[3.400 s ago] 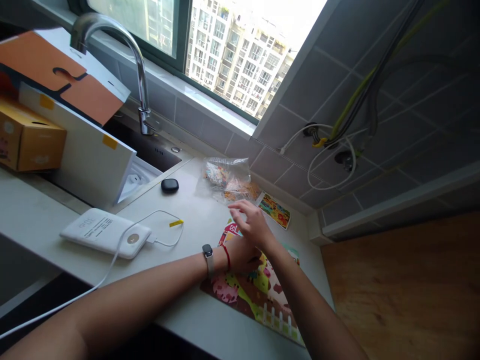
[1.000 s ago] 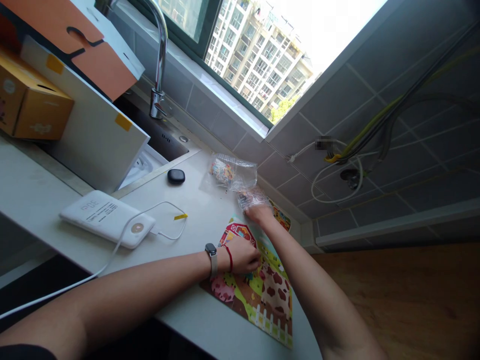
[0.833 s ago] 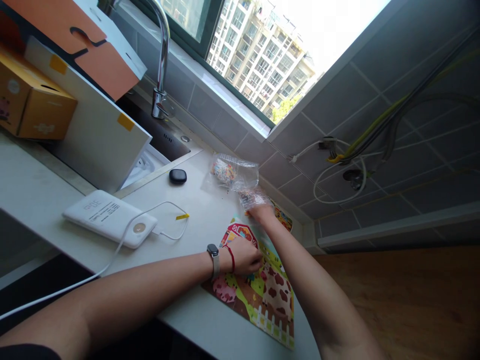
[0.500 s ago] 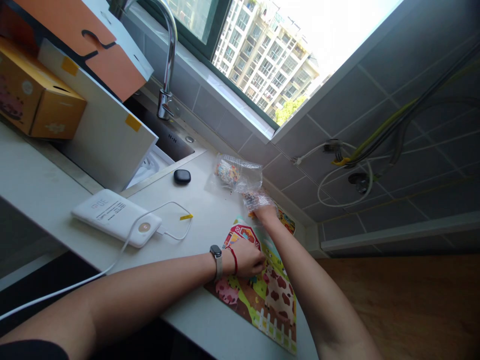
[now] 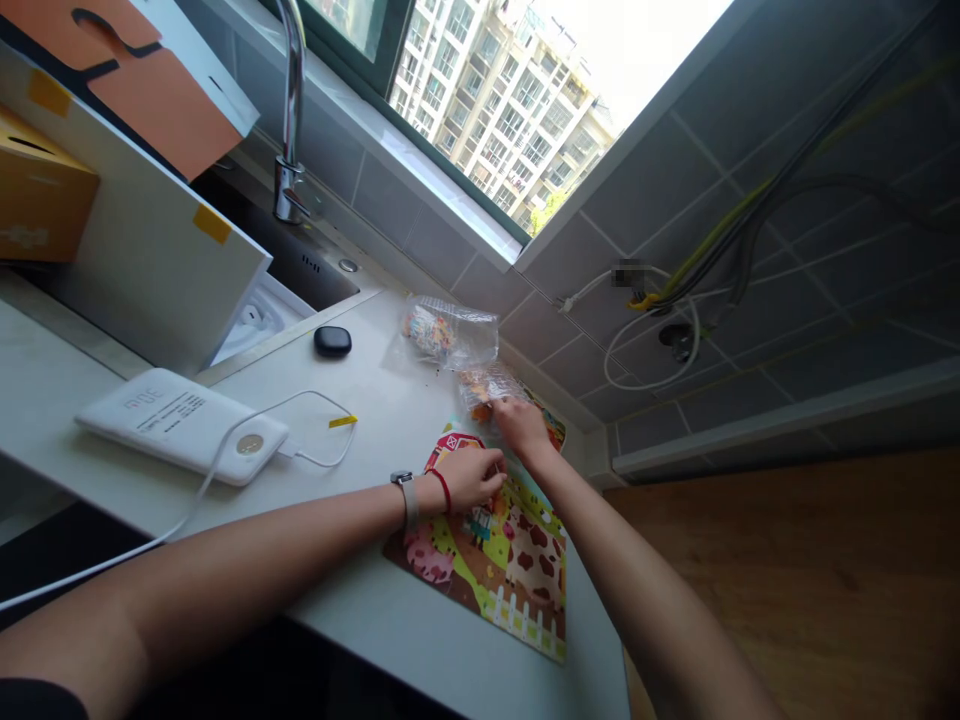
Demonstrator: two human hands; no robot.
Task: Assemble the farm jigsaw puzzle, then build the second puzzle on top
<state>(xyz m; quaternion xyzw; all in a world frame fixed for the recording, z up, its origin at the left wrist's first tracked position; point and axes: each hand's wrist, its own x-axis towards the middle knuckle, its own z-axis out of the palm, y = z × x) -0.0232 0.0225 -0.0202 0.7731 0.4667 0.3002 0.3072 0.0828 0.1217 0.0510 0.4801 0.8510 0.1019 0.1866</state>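
A colourful farm picture board (image 5: 525, 560) with a cow, a pig and a white fence lies on the counter. Over its upper part rests my left hand (image 5: 471, 476), fingers curled in; whatever they hold, if anything, is hidden. My right hand (image 5: 519, 425) is at a clear plastic bag (image 5: 487, 385) of small orange pieces beyond the board. Its fingers are pressed together at the near side of that bag, and I cannot make out what is between them. Another clear bag (image 5: 450, 335) with small multicoloured pieces lies just behind.
A white power bank (image 5: 172, 425) with a cable lies at left, near a small black case (image 5: 332, 342). Boxes (image 5: 157, 110) and a white panel (image 5: 142, 230) lean over the sink (image 5: 300, 250). A tiled wall and hanging wires (image 5: 705, 260) are at right.
My right hand has come out from under the bag's plastic to its near side. My left hand has raised its fingers slightly on the board. The view has shifted to the right.
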